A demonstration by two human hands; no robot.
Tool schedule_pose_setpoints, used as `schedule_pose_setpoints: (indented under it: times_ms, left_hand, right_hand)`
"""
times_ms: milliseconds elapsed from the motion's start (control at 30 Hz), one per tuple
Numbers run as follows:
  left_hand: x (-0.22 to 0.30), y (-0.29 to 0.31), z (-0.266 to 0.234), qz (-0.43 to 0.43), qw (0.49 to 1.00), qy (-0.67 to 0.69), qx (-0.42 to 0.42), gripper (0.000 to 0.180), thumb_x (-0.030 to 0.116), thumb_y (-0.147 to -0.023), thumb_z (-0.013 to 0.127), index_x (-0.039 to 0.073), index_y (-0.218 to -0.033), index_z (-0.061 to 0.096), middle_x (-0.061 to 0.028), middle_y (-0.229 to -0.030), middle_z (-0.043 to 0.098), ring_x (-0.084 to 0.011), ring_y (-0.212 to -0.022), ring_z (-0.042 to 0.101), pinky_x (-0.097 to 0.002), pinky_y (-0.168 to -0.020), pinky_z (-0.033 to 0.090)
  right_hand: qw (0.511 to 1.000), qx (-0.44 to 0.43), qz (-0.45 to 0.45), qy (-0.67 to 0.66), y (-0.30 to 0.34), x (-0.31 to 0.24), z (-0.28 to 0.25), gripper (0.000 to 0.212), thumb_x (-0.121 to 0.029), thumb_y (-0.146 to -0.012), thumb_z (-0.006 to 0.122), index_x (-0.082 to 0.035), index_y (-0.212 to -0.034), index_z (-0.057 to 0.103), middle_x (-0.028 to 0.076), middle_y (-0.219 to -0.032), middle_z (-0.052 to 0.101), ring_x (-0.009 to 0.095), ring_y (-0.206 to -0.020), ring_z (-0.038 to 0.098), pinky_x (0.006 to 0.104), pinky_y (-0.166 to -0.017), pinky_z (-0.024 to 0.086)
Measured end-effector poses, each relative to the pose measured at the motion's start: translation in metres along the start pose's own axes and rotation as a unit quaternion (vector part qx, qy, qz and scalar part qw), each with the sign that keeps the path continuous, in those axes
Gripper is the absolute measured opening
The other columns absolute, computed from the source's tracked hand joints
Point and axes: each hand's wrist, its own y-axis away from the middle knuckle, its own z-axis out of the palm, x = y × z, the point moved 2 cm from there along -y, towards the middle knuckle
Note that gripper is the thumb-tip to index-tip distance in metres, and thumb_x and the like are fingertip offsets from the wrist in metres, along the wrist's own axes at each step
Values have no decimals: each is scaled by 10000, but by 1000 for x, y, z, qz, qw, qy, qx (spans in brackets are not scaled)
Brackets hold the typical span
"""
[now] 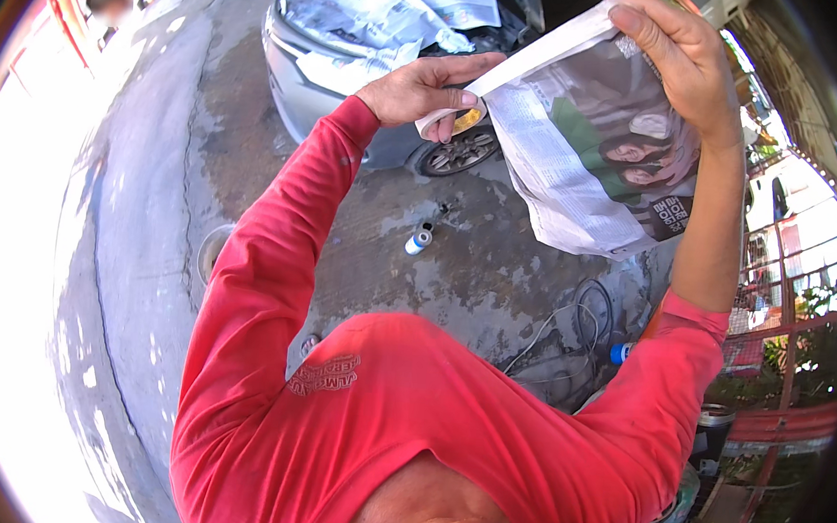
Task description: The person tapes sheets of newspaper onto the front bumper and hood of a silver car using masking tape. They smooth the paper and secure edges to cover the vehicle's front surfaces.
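My left hand [419, 91] is closed round a roll of masking tape [433, 125], thumb on its side, in front of the car's wheel. A white strip of tape [536, 56] runs from the roll along the top edge of a newspaper sheet [578, 166]. That sheet hangs down from the strip, printed side with a green and dark picture toward me. At its upper right corner my right hand [680, 62] pinches the paper and the strip's end between thumb and fingers. Both arms are raised and stretched forward.
Ahead stands a silver car [304, 92], its top partly covered with newspaper [357, 13]. A blue and white can [419, 239] is on the stained concrete floor [379, 278]. Cables [567, 333] lie coiled at the right, near a dark bucket [713, 433]. Another person stands far left.
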Motion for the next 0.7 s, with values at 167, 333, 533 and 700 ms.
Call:
schedule_pose_setpoints:
  times_ms: [167,333,533,700]
  left_hand:
    - [17,1,-21,0,1000,26,-10,424,196,-1120,604,8,-1500,605,-38,-809,724,-98,-585,659,-266,-574,552]
    - [24,-11,-15,20,999,8,29,362,232,-1122,616,-9,-1384,685,-9,-717,665,-79,-536,607,-252,-540,510]
    - [30,-14,-12,14,999,-15,50,279,242,-1107,654,6,-1232,733,17,-634,610,-55,-491,559,-242,-482,436]
    - [31,-22,-2,19,996,-39,71,223,235,-1099,667,19,-1136,709,37,-613,588,-47,-485,572,-233,-455,444]
  right_hand:
    - [995,37,91,4,-40,-33,-17,225,-193,-1070,691,7,-1033,788,6,-820,729,65,-766,638,240,-701,502]
    - [991,57,117,33,-46,-22,-38,249,-189,-1076,676,28,-1041,793,4,-864,749,61,-806,650,235,-722,515]
    - [961,65,214,-165,-45,5,-37,270,-177,-1075,672,62,-1008,780,62,-919,778,99,-827,695,248,-755,547]
    - [938,53,160,-304,-28,18,-35,260,-177,-1057,698,63,-996,774,63,-917,777,102,-812,691,258,-747,544]
